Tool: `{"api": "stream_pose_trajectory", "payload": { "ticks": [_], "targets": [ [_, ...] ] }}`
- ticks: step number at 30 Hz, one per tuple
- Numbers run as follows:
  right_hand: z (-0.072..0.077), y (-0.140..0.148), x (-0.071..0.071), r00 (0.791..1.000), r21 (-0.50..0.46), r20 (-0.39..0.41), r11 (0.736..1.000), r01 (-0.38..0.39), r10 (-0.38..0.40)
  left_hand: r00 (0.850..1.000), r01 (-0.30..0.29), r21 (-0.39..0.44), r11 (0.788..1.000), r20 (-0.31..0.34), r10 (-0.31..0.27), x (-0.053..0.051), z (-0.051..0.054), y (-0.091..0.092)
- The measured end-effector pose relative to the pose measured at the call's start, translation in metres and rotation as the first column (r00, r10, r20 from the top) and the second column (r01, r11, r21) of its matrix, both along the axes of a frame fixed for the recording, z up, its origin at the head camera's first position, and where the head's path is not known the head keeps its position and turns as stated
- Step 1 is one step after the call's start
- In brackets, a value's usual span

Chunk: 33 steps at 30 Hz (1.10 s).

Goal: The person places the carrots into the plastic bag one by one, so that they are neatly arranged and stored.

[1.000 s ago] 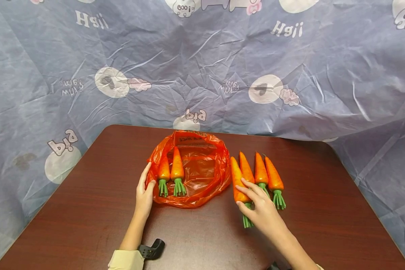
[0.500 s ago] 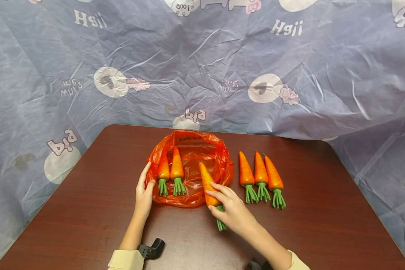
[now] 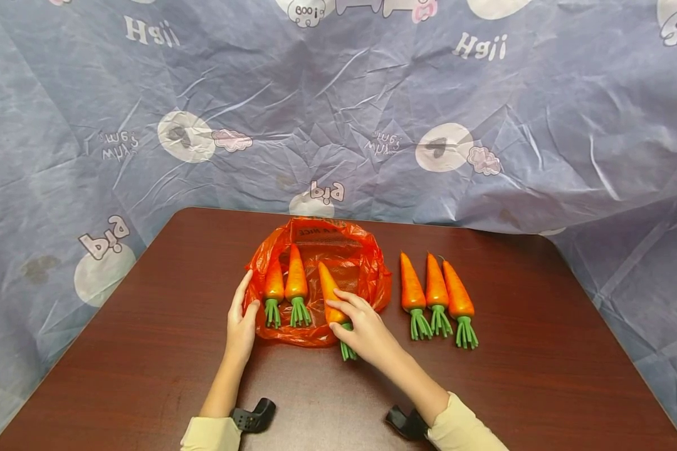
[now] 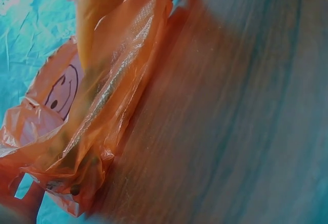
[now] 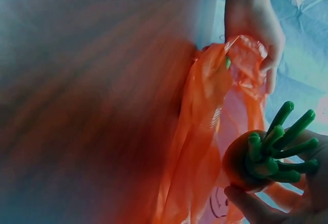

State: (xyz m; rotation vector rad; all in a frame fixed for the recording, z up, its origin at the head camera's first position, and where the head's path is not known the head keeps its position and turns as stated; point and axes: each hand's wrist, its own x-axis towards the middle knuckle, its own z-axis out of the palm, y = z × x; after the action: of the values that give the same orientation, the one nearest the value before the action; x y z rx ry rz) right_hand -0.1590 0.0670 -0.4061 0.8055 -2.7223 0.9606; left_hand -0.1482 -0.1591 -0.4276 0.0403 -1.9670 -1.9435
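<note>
- Orange, tapering carrot with green stems [image 3: 328, 285], smooth and glossy: it is held over the near part of the bag's opening, tip toward the far side, stems reaching past the near rim.
- Right hand [image 3: 367, 329]: fingers and thumb bent around the thick end of that carrot, gripping it close to the stems.
- Red, thin, translucent plastic bag [image 3: 379, 275]: it lies with its mouth spread wide; the left wrist view shows a smiling face printed on it.
- Left hand [image 3: 241, 329]: at the bag's left edge, the film caught between thumb and fingers.
- Two orange carrots with green stems lie in the left part of the bag: the left carrot [image 3: 273, 285] and its neighbour [image 3: 296, 279], side by side, stems toward the near side.
- Three more lie to the right of the bag, stems also near: the first [image 3: 411, 285], the middle one [image 3: 437, 285] and the last [image 3: 457, 293], which leans farthest, its tip pointing left.
- Dark reddish-brown wooden table [image 3: 541, 344] beneath everything; creased blue-grey printed cloth [image 3: 338, 94] behind it.
- Cream sleeves [image 3: 462, 426] and black wrist straps [image 3: 255, 416] show on both arms.
</note>
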Motion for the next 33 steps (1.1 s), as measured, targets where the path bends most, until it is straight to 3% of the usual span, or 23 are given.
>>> {"api": "stream_pose_trajectory", "payload": {
  "ticks": [7, 12, 20, 24, 29, 33],
  "targets": [
    [-0.001, -0.016, -0.027, 0.996, -0.027, 0.091, 1.0, 0.008, -0.005, 1.0, -0.002, -0.005, 1.0, 0.006, 0.002, 0.001, 0.002, 0.001],
    [-0.004, -0.027, -0.046, 0.994, -0.034, 0.108, 0.999, 0.011, -0.008, 1.0, 0.001, -0.012, 1.0, 0.009, -0.001, 0.0, -0.001, 0.0],
    [-0.014, -0.039, -0.073, 0.987, -0.029, 0.16, 0.999, 0.025, -0.02, 1.0, 0.008, 0.002, 1.0, -0.015, -0.008, -0.009, -0.022, -0.007],
    [-0.019, -0.043, -0.082, 0.984, -0.031, 0.173, 0.999, 0.037, -0.031, 0.999, 0.011, -0.013, 1.0, -0.03, -0.011, -0.011, -0.025, -0.008],
    [-0.024, -0.047, -0.087, 0.981, -0.023, 0.192, 0.999, 0.034, -0.029, 1.0, 0.01, -0.001, 1.0, -0.022, -0.01, -0.011, -0.022, -0.008],
    [-0.027, -0.05, -0.089, 0.982, -0.013, 0.187, 0.999, 0.033, -0.03, 1.0, 0.006, -0.007, 1.0, -0.009, -0.006, -0.006, -0.011, -0.005]
  ]
}}
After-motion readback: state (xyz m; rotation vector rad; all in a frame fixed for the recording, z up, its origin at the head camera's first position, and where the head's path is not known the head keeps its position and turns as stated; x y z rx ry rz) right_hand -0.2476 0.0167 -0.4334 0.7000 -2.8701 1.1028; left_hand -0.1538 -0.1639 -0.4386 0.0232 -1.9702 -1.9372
